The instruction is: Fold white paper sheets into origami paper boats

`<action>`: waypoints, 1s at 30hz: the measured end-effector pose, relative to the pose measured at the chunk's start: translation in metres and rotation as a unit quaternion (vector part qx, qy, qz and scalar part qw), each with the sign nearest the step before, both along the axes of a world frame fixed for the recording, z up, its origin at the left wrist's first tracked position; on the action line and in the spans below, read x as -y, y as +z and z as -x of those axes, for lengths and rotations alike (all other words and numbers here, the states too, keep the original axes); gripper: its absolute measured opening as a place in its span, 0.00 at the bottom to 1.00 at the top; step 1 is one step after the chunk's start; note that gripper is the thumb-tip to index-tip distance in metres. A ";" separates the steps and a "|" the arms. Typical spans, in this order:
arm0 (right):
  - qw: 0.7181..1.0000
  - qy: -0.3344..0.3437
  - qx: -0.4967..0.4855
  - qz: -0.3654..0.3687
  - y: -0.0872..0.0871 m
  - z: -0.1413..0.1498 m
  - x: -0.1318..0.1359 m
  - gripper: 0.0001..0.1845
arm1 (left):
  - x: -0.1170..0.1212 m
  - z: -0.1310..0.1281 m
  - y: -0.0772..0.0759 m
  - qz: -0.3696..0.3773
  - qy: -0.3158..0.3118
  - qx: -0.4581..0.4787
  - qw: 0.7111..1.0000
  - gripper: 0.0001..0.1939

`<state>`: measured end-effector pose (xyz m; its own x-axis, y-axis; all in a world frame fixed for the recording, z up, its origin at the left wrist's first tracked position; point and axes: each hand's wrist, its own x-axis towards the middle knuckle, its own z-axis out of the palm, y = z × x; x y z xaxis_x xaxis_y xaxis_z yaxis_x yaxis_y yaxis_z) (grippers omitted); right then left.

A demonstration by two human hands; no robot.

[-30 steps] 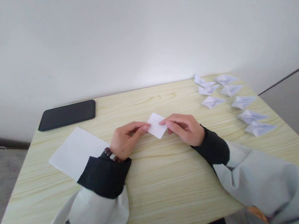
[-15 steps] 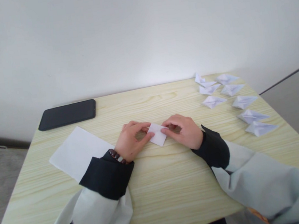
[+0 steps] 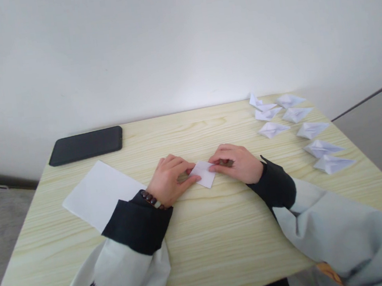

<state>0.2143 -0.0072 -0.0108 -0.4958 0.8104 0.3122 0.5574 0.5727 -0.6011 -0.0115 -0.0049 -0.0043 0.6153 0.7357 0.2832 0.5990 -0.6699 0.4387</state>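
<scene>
Paper boats (image 3: 307,130) sit, seemingly finished, near the desk's (image 3: 211,243) right edge; mid-desk, left hand (image 3: 169,178) and right hand (image 3: 237,162) pinch a part-folded square (image 3: 204,173); plain paper (image 3: 101,192) leftward looks unfolded.

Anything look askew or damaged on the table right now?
The boat at its group's back left looks askew: one end juts up, unlike the flatter other boats, and it crowds the boat in front. The held paper shows no visible tear.

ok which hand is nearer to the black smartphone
Left. The left hand is to the right of the black smartphone and closer to the person, holding one side of the white paper square; the right hand holds its other side, farther right.
</scene>
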 end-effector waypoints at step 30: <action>0.987 0.026 0.039 -0.154 -0.009 0.000 0.008 0.11 | 0.010 0.000 0.005 -0.153 -0.015 -0.039 0.987 0.08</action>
<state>0.2143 -0.0157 -0.0199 -0.5660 0.6554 0.5001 0.5600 0.7508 -0.3502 -0.0112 -0.0149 0.0006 0.6634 0.6044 0.4412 0.6013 -0.7815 0.1664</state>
